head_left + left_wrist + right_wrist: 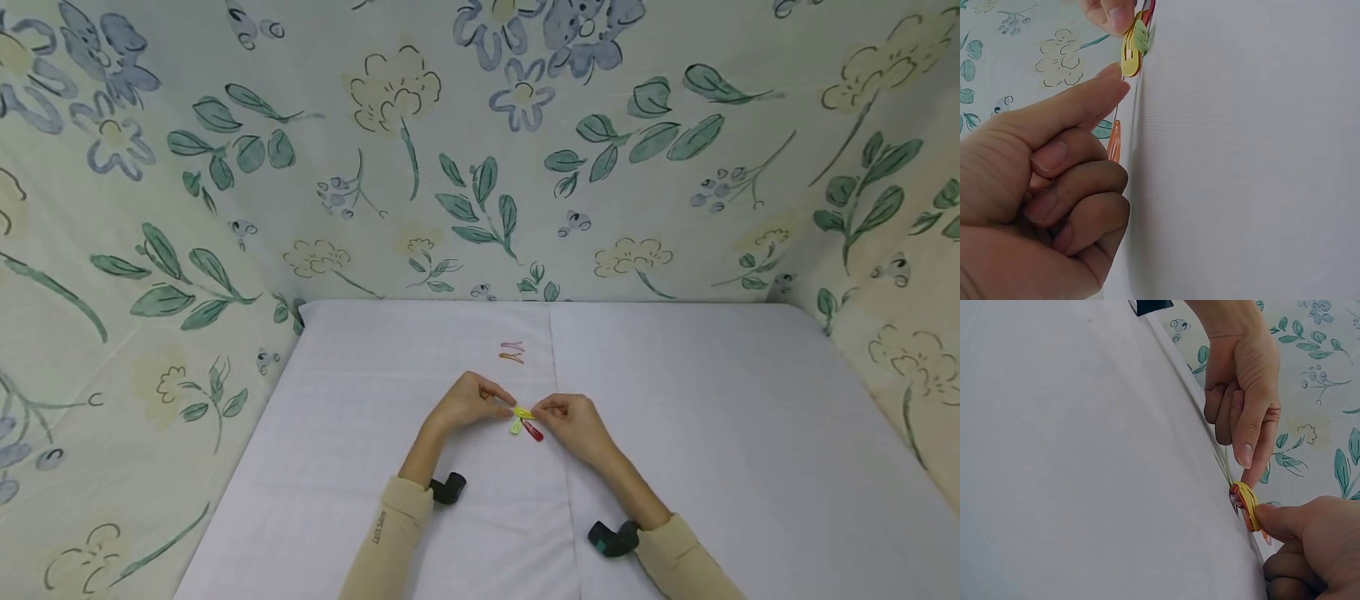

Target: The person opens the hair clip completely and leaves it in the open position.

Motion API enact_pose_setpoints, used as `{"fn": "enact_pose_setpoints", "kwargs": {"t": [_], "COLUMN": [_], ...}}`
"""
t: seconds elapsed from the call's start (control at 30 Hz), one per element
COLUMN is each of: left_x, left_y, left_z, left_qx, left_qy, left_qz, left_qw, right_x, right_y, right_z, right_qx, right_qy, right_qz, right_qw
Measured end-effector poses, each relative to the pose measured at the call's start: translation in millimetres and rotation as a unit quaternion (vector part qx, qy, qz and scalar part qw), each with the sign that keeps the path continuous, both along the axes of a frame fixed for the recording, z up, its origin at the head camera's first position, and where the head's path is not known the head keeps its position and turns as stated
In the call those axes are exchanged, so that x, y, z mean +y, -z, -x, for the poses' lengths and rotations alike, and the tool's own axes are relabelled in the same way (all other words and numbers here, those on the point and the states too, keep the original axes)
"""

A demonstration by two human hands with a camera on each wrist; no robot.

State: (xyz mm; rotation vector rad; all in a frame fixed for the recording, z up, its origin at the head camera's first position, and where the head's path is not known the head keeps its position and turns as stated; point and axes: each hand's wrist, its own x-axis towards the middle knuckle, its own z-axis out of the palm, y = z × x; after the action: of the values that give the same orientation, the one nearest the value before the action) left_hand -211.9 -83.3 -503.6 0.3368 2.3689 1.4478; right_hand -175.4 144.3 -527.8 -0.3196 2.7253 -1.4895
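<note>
My right hand (576,423) pinches a yellow snap hair clip (522,412) between thumb and index finger. My left hand (474,402) is at the clip's other end; its index fingertip appears to touch it, with the thumb slightly apart in the right wrist view. The left hand's other fingers are curled in. A light green hair clip (515,427) and a red hair clip (533,430) lie just below on the cloth. In the right wrist view, an orange-red layer (1249,512) shows against the yellow clip (1248,495); whether it is a separate clip I cannot tell.
Beyond the hands, an orange hair clip (511,357) and a pink hair clip (513,345) lie one above the other. White cloth (712,417) with a crease covers the table. Floral fabric (480,167) hangs behind and at the sides.
</note>
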Motion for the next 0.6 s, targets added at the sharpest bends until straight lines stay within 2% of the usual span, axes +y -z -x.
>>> {"fn": "enact_pose_setpoints", "kwargs": {"t": [0.2,0.43,0.6], "left_x": [-0.3,-0.4,0.0], "left_y": [-1.0,-1.0,-2.5], "left_z": [-0.3,0.3,-0.1], "left_qx": [-0.003,0.004,0.007], "left_qy": [-0.003,-0.002,0.004], "left_qz": [0.001,0.000,-0.002], "left_qw": [1.0000,1.0000,1.0000], "right_x": [1.6,3.4,0.9], "right_y": [4.1,4.9,1.4], "right_z": [2.2,2.8,2.3], "right_qx": [0.011,-0.023,-0.030], "right_qy": [0.011,0.009,-0.001], "right_qz": [0.026,0.060,0.074], "right_qw": [1.000,0.998,0.997]}}
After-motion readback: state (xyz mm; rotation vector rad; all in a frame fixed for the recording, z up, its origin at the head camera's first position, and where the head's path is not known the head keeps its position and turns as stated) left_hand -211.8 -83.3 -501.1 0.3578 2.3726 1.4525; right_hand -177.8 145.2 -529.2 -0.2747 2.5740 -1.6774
